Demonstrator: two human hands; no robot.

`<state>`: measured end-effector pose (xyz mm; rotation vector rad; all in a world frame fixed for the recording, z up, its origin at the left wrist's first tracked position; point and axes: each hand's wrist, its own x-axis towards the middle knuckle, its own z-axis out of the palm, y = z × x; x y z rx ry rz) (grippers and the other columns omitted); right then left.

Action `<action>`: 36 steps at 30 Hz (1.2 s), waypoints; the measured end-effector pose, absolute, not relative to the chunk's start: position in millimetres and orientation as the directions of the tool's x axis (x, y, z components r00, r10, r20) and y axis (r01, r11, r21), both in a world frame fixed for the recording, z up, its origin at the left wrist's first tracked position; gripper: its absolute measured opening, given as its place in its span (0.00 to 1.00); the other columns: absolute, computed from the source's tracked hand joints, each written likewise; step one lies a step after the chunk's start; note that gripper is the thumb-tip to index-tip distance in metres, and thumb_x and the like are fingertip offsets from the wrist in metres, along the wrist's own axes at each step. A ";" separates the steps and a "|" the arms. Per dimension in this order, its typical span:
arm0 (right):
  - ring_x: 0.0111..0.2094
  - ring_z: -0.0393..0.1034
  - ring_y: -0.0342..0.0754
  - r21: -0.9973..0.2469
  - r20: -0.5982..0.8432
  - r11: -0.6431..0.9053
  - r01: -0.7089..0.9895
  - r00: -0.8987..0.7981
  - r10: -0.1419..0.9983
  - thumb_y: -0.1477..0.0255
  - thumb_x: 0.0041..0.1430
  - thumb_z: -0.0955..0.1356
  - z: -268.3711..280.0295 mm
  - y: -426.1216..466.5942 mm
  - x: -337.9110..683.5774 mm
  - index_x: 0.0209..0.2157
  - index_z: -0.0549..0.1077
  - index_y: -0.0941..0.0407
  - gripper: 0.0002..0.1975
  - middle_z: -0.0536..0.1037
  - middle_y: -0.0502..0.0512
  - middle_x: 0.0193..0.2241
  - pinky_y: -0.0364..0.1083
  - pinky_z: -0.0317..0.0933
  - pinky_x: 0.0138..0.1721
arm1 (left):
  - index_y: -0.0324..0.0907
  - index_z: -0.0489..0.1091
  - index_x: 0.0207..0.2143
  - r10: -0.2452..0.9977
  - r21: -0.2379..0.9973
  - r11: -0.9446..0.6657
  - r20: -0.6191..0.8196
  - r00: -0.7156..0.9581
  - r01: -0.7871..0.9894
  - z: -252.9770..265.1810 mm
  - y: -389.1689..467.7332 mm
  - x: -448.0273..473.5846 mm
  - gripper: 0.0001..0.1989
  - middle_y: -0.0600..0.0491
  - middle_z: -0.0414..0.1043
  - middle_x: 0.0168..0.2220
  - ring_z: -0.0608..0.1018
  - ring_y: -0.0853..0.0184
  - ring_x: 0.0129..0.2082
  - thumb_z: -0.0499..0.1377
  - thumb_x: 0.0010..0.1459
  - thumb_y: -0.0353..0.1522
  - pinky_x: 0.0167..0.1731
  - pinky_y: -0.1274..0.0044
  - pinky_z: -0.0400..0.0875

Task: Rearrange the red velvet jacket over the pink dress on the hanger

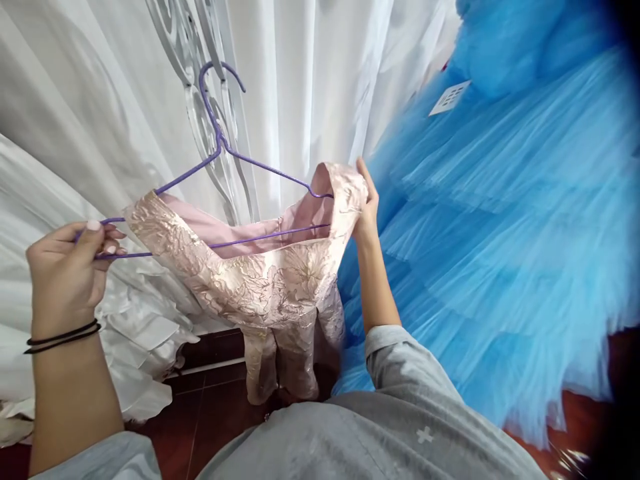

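A purple wire hanger (220, 150) carries a pale pink brocade dress (260, 280) with a floral pattern. My left hand (70, 267) pinches the hanger's left end, with black hair ties around the wrist. My right hand (367, 210) grips the dress's right shoulder strap where it loops over the hanger's right end. The dress's lower part hangs down toward the floor in front of my grey top.
A large blue tulle gown (500, 233) with a white tag (449, 98) fills the right side. White gowns (125, 320) and white curtains (310, 80) hang at left and behind, with an ornate white metal frame (200, 100). The floor is dark red-brown wood (210, 400).
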<state>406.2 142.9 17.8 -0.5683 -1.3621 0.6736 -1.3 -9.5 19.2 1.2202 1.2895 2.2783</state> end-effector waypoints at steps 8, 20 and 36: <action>0.33 0.73 0.46 -0.633 0.707 0.752 0.185 -0.257 0.659 0.63 0.49 0.75 42.4 129.1 397.1 0.34 0.81 0.59 0.14 0.79 0.53 0.29 0.44 0.69 0.35 | 0.44 0.81 0.38 0.606 0.795 -0.554 0.588 -0.536 0.246 0.2 -3.0 16.1 0.25 0.53 0.80 0.33 0.78 0.70 0.29 0.71 0.44 0.52 0.28 0.80 0.74; 0.18 0.58 0.37 -0.711 0.693 0.703 0.017 -0.155 0.704 0.66 0.53 0.74 22.0 126.4 395.5 0.30 0.81 0.60 0.11 0.69 0.51 0.18 0.41 0.54 0.18 | 0.41 0.80 0.28 0.434 0.608 -0.488 0.791 -0.430 0.626 24.9 6.3 -3.2 0.08 0.55 0.80 0.29 0.77 0.69 0.31 0.70 0.48 0.37 0.37 0.76 0.70; 0.29 0.64 0.41 -0.632 0.735 0.759 0.158 -0.188 0.651 0.59 0.55 0.75 27.0 116.5 386.6 0.36 0.82 0.55 0.14 0.70 0.52 0.30 0.43 0.66 0.26 | 0.36 0.80 0.30 0.535 0.505 -0.410 0.808 -0.249 0.760 51.0 5.1 3.1 0.12 0.56 0.75 0.25 0.69 0.72 0.26 0.67 0.54 0.38 0.29 0.78 0.60</action>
